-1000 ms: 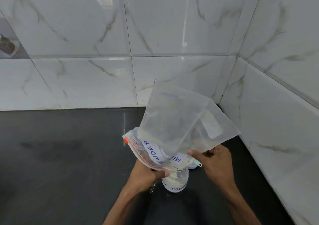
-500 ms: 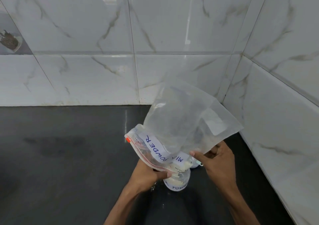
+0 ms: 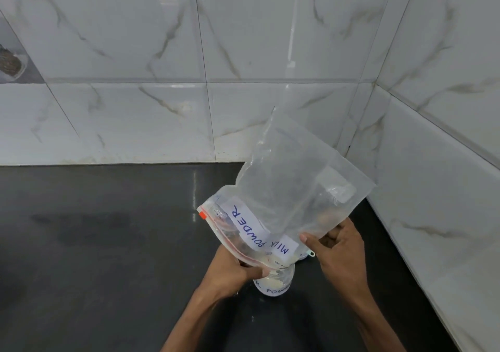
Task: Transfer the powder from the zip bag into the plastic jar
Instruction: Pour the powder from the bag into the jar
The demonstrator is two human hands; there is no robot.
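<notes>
A clear zip bag (image 3: 292, 186) with a white "MILK POWDER" label is tipped upside down, its red zip mouth pointing down over a small clear plastic jar (image 3: 274, 281). The jar stands on the black counter and holds pale powder; it bears a label too. My left hand (image 3: 232, 268) grips the bag's mouth at the jar's opening. My right hand (image 3: 338, 249) pinches the bag's lower right edge. The upper part of the bag looks nearly empty. A white lid with a teal tab (image 3: 308, 254) peeks out behind the jar.
The black counter (image 3: 94, 230) stretches to the left. White marble-look tiled walls (image 3: 243, 54) close the back and the right side, meeting in a corner just behind the bag.
The bag's raised end has shifted slightly, and the view has tilted a little. Both hands keep their grips over the jar.
</notes>
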